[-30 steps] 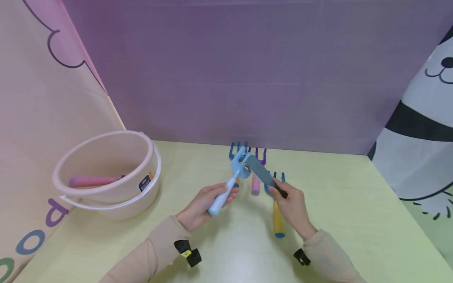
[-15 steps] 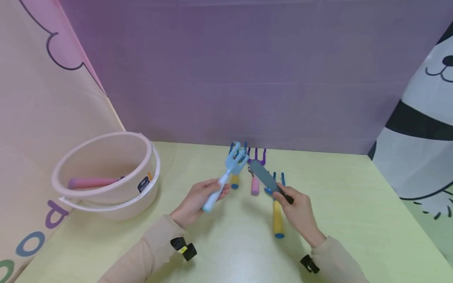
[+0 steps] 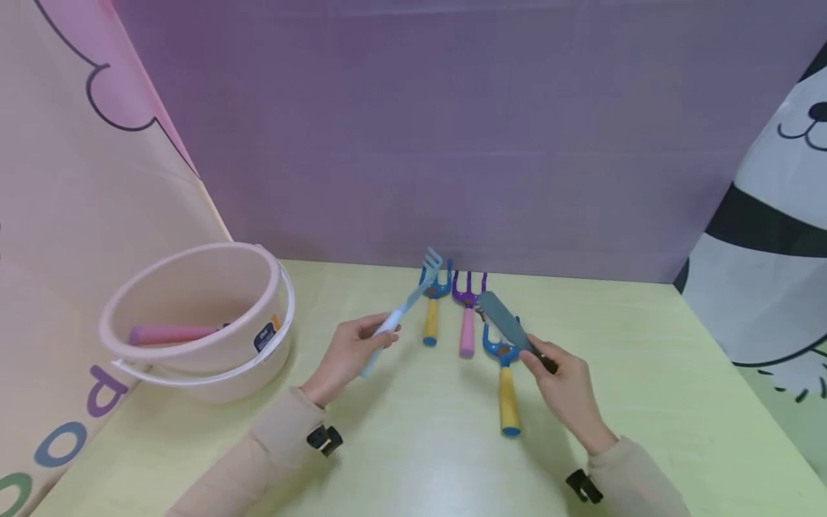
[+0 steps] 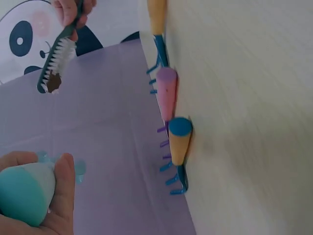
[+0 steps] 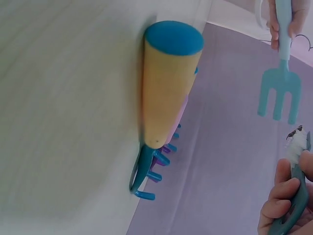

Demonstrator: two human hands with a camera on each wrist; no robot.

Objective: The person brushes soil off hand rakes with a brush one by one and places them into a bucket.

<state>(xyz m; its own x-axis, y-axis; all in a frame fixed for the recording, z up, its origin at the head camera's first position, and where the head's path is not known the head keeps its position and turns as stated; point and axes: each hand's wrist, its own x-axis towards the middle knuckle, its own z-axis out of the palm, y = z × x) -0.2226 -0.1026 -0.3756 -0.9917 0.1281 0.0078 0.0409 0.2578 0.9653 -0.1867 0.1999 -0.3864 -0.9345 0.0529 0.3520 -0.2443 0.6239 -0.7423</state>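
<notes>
My left hand [image 3: 345, 355] grips the pale handle of a light blue hand fork [image 3: 403, 309], its tines raised above the table's far part. My right hand [image 3: 568, 388] holds a dark green brush [image 3: 505, 321] by its handle. In the left wrist view the white bristles [image 4: 60, 55] show a brown patch near the tip. Fork and brush are apart. Behind and below them lie a yellow-handled blue fork [image 3: 431, 321], a pink-handled purple fork [image 3: 467, 330] and a nearer yellow-handled blue fork [image 3: 509, 402], tines pointing away.
At the left stand pale pink stacked buckets [image 3: 194, 362] with a white carrying handle; a pink-handled tool [image 3: 171, 334] lies inside. A purple backdrop [image 3: 452, 143] rises behind the table [image 3: 646, 373], and a panda print [image 3: 762, 287] is on the right.
My left hand has moved left and turned the light blue fork side-on. My right hand has drawn the brush to the right, away from the fork's tines.
</notes>
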